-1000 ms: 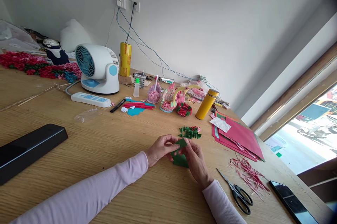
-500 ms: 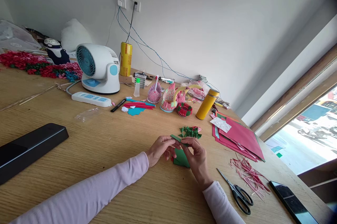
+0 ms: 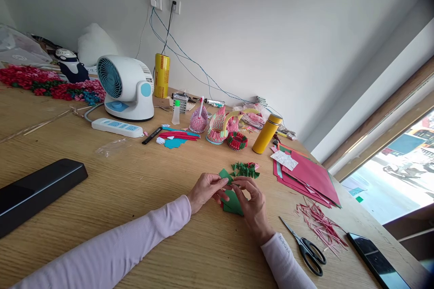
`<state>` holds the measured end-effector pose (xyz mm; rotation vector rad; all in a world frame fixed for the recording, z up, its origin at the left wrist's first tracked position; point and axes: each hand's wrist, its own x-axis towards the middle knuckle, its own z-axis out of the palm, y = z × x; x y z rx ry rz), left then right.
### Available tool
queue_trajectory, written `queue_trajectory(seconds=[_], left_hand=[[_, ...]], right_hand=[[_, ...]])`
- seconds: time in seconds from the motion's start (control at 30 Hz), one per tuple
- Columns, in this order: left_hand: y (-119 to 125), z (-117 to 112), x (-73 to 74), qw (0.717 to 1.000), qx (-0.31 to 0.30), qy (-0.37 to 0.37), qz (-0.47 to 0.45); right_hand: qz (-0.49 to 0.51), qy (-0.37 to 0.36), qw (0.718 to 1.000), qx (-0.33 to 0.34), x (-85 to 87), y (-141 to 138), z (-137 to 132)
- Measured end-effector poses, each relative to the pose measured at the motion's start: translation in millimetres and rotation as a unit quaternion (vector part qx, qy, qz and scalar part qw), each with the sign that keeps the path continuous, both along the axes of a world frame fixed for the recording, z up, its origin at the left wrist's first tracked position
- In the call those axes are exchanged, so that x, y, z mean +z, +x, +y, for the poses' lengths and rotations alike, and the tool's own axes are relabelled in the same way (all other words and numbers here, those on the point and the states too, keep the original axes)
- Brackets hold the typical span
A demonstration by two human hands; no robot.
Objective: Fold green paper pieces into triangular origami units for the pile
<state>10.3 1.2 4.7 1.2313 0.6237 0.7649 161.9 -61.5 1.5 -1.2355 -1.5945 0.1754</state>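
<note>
Between my two hands is a small piece of green paper (image 3: 225,175), lifted above the table. My left hand (image 3: 207,189) pinches its left side between thumb and fingers. The fingertips of my right hand (image 3: 251,198) close on its right edge; they partly hide it. Below my hands lies a stack of green paper pieces (image 3: 233,203) with a bit of red showing at its left edge. Just beyond my fingers sits a pile of folded green paper pieces (image 3: 245,170), with a little pink and red among them.
Scissors (image 3: 305,248) lie right of my right hand, near pink paper strips (image 3: 322,225) and a phone (image 3: 376,257). Red paper sheets (image 3: 312,176), a yellow flask (image 3: 267,134) and folded-paper swans (image 3: 217,127) stand farther back. A fan (image 3: 127,90) and a black case (image 3: 40,194) are left.
The green paper in my hands has turned from a narrow, edge-on strip to show a broader flat face. My hands have barely shifted.
</note>
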Motion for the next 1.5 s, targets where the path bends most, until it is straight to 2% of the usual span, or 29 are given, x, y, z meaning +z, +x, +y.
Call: queue_trajectory(seconds=[0.17, 0.33, 0.43, 0.63, 0.9, 1.23, 1.5], left_hand=[[-0.2, -0.5, 1.5, 0.999, -0.018, 0.040, 0.008], [-2.0, 0.2, 3.2, 0.996, -0.033, 0.083, 0.017], [-2.5, 0.5, 2.7, 0.993, -0.039, 0.106, 0.018], [-0.8, 0.9, -1.8, 0.992, -0.028, 0.119, 0.003], [-0.7, 2.0, -1.9, 0.995, -0.020, 0.100, -0.017], [-1.5, -1.2, 3.0, 0.998, -0.015, 0.036, -0.046], [0.4, -2.3, 2.8, 0.998, 0.007, -0.013, -0.054]], right_hand=[[0.105, -0.067, 0.992, 0.015, -6.4, 3.0, 4.6], [0.247, -0.128, 0.958, 0.069, -7.2, 2.3, 8.4], [0.288, -0.156, 0.942, 0.073, -5.7, 0.9, 8.4], [0.302, -0.166, 0.937, 0.062, -7.5, -0.4, 6.7], [0.292, -0.182, 0.937, 0.055, -5.8, -1.2, 5.8], [0.312, -0.186, 0.929, 0.066, -2.0, -3.8, 4.3], [0.297, -0.210, 0.926, 0.099, -8.3, -1.9, 5.1]])
